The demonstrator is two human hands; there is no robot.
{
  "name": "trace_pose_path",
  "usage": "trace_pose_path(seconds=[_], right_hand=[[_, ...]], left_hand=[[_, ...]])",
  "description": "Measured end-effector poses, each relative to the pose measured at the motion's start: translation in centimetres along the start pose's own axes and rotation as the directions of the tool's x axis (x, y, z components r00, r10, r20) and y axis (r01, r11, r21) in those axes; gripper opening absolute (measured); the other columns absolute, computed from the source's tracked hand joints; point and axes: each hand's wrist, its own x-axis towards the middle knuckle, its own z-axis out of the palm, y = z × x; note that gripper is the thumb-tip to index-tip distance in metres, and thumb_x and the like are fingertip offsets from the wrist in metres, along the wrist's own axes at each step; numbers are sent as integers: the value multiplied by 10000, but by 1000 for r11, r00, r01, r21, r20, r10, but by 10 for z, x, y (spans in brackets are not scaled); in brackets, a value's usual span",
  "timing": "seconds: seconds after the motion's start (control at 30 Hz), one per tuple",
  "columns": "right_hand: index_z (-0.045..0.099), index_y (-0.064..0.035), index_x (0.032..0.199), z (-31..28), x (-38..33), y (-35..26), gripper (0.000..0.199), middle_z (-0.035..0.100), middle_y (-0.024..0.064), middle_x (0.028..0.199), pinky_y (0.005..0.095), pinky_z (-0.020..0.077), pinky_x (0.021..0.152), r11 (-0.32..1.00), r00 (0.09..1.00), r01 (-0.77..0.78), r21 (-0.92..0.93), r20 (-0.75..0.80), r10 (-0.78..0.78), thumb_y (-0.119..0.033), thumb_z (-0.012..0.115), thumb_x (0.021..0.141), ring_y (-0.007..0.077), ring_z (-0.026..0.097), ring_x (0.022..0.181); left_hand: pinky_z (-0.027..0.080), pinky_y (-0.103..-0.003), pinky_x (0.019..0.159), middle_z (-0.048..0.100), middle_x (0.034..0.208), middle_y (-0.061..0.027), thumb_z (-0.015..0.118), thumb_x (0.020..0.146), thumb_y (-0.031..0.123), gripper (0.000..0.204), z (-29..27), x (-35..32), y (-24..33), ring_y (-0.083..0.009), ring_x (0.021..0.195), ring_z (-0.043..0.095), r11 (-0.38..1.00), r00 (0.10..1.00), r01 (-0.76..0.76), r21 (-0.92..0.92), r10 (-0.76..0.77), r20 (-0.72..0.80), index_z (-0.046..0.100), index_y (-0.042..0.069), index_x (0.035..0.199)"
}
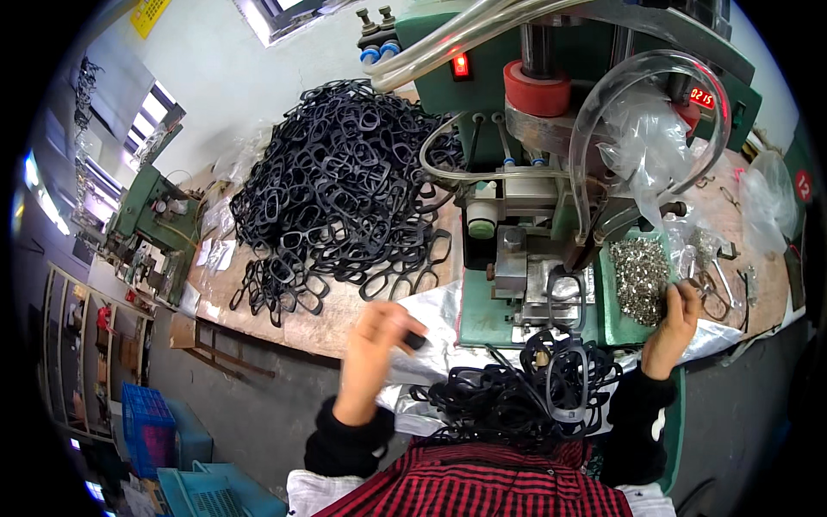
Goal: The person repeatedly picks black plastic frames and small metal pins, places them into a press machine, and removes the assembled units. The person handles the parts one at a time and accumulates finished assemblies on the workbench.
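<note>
My left hand [370, 349], smeared by motion, is closed in front of the bench edge. A small dark piece [415, 340] shows at its fingertips, too blurred to name. At the right edge of a tray [610, 328] of small shiny metal parts [638, 277] is my right hand [674, 332]. Its fingers are bent together, and whatever they hold is too small to see. Between my hands, a black eyeglass frame [566, 291] sits on the metal fixture [538, 277] of a green press [431, 60]. Dark frames [482, 392] lie heaped in front of me, a greyish one [568, 405] on top.
A big pile of black eyeglass frames [345, 172] covers the bench left of the press. Clear hoses [581, 129] loop around the press head. Pliers [713, 295] and plastic bags [769, 202] lie at the right. Blue crates [148, 422] stand on the floor.
</note>
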Motion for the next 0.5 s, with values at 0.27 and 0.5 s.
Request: trace_pose_path(seconds=[0.27, 0.5], right_hand=[[698, 18, 1081, 58, 1, -17, 165, 707, 46, 1028, 244, 485, 862, 981, 965, 72, -182, 262, -22, -10, 668, 921, 117, 639, 948], [673, 29, 1063, -1, -11, -26, 161, 691, 38, 983, 246, 481, 839, 857, 978, 123, -501, 206, -20, -30, 677, 913, 104, 618, 906]], left_hand=[[494, -359, 733, 675, 893, -102, 706, 862, 97, 85, -64, 82, 2, -270, 824, 635, 536, 805, -205, 819, 568, -171, 679, 30, 908], [548, -464, 790, 659, 1037, -155, 777, 794, 318, 329, -64, 160, -70, -408, 960, 630, 76, 950, 161, 984, 258, -175, 702, 64, 989]])
